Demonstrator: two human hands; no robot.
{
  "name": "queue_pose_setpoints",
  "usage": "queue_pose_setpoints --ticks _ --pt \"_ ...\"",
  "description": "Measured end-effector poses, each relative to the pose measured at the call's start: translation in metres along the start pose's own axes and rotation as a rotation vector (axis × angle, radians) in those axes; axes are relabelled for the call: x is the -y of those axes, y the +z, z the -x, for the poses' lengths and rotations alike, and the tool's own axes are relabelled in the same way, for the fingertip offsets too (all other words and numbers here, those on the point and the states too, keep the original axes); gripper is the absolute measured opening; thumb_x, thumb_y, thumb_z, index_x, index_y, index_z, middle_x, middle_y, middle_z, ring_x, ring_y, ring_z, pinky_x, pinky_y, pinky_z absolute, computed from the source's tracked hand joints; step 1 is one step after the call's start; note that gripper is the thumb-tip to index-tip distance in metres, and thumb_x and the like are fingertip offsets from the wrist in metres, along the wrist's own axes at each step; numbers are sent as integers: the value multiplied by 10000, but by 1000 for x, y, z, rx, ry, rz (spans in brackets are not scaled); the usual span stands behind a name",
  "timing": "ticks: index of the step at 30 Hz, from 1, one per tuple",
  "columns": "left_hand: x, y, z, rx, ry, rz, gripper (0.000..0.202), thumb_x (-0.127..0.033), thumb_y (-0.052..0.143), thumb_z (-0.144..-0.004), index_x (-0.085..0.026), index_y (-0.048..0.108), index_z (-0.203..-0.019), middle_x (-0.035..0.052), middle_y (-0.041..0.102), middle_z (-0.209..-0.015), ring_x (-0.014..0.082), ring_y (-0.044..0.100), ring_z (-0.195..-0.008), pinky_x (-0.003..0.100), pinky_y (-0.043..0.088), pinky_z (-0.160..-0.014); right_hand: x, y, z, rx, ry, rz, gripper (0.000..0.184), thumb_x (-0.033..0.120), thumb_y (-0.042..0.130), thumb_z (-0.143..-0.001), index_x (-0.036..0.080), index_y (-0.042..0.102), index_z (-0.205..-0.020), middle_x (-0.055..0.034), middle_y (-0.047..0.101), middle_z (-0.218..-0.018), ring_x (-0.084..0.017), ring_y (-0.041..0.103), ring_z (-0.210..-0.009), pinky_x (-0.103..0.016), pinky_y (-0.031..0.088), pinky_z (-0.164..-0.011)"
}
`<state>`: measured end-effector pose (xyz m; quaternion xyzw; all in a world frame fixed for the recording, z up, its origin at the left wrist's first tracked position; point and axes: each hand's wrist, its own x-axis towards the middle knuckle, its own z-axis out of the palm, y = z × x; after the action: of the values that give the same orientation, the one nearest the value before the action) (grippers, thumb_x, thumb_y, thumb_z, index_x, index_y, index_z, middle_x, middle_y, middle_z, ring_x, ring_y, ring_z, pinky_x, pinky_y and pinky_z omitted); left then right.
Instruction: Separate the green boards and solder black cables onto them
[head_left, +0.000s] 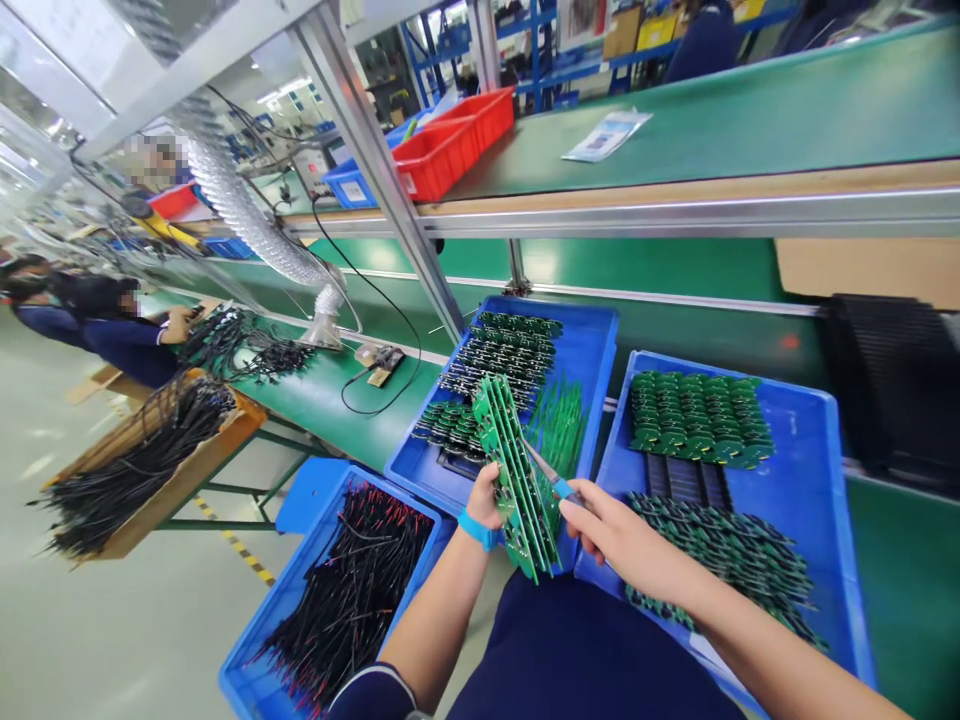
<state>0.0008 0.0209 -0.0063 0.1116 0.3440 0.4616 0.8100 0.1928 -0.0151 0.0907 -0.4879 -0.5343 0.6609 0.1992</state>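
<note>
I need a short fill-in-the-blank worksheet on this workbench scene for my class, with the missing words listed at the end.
1. The left hand grips several circuit boards whose colour is ____.
2. The right hand holds a thin tool.The wristband is instead on the ____ arm.
3. Many black wires in the lower-left blue tray have tips coloured ____.

Missing words: green; left; red.

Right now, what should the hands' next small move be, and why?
I'd probably steady the green boards with the left hand and ease the tip of the tool along their edge: the left hand grips the tilted boards, and the right hand holds the tool right beside them, though whether it touches is unclear.
</note>
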Motion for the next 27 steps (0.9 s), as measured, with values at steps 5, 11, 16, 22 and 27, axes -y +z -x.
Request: queue_pose_setpoints --ticks 5,11,16,22,27 --pt "1 0 2 -31 41 -34 359 -408 734 -542 -128 603 -726 25 632 -610 150 599 -521 267 497 -517 1 -1 1 -55 -24 87 349 524 378 -842 224 505 -965 1 572 -794 -150 531 -754 -291 436 -718" --pt "-4 6 11 -74 181 -112 335 -242 728 -610 -149 597 -905 45 679 -782 192 645 -647 313 519 -620 -17 -9 -8 -163 36 263 481 562 382 -818 222 462 -1148 -89 569 -1154 -251 495 -1102 -399 341 -958" --pt "-5 4 12 -19 107 -66 340 -231 736 -590 -152 592 -888 38 655 -731 171 620 -599 287 503 -576 -28 -7 -6 -148 32 186 468 554 429 -796 219 488 -1117 -86 588 -1072 -243 526 -1023 -355 417 -853" --pt "7 4 5 11 -36 95 484 -501 683 -569 -203 577 -935 -5 563 -656 97 505 -503 244 474 -491 -44 8 -3 67 142 -346 381 559 418 -812 232 439 -1004 55 394 -630 -76 356 -504 -192 257 -418" --pt "-1 3 3 8 -64 77 466 -456 710 -558 -153 584 -889 7 572 -642 127 548 -555 285 504 -570 -40 1 -3 -31 86 -351 397 541 378 -839 224 395 -1078 22 467 -737 -97 434 -588 -237 401 -520"
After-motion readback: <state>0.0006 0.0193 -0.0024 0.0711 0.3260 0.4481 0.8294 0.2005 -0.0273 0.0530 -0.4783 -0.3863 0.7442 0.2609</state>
